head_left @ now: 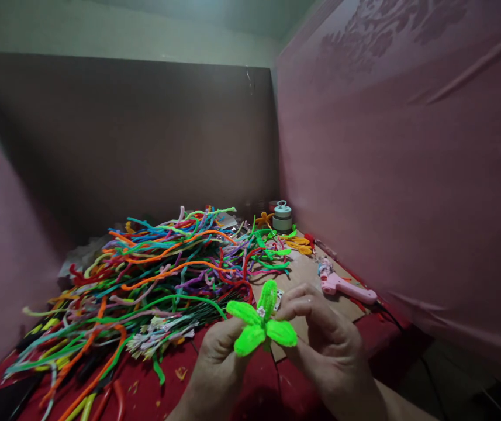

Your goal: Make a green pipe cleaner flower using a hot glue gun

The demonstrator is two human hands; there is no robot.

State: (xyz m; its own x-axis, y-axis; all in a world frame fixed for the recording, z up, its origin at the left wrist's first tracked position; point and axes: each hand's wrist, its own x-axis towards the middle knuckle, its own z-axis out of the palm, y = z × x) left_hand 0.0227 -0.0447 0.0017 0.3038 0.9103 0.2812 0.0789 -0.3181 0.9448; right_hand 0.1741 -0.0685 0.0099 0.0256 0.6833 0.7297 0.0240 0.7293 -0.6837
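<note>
1. Flower (261, 324): neon green, four fuzzy looped petals round a small pale centre. It sits low in the middle of the view, held between both hands above the red cloth (145, 392).
2. Left hand (219, 351): fingers curled shut under the petals, pinching the flower from below. The stem is hidden in the grip, so I cannot tell its length.
3. Right hand (324, 333): fingers bent inward, tips against the upper and right petals, pinching that side of the flower.
4. Judgement: the step in hand is petal shaping. The left pinch works best as a fixed anchor close under the centre, while the right hand works one petal at a time.
5. Bend each petal at its base, not mid-loop. A soft, slow pull likely avoids kinking the wire core or flattening the fuzz.
6. Check spacing from above. The petals should fan evenly round the centre without covering it.
7. Surroundings: a tangled pile (158, 275) of many-coloured pipe cleaners lies beyond the left hand. A pink glue gun (346, 286) rests on cardboard (303, 269) just beyond the right hand — whether its tip is hot cannot be told, so the fuzz is better kept clear of it. A lidded jar (282, 216) stands at the far corner.
</note>
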